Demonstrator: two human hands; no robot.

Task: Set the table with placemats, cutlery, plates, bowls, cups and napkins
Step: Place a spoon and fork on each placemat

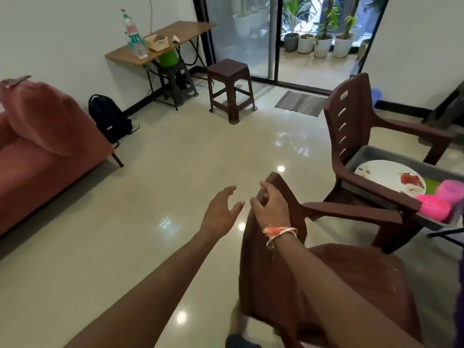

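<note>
A grey tub [391, 155] sits on the seat of the far brown armchair [351, 114] at the right, and the tableware is in it: a white plate [386, 173] printed with red flowers, a pink bowl [431, 209] at the near end, a pink cup [450, 190] just behind that, and a strip of something green [432, 184] between plate and cup (what it is cannot be told). On the wooden side table [125, 56] by the wall stand a cream basket [157, 42], its contents unclear, and a clear plastic bottle [131, 31] with a green-and-red label too blurred to read. The pale sticker [345, 95] on the far armchair's back is also unreadable. The left hand [221, 209] hangs in the air over the floor, fingers spread and holding nothing. The right hand [271, 204] curls its fingers and thumb on the top edge of the near brown chair [326, 285], which is blurred and tilted.
</note>
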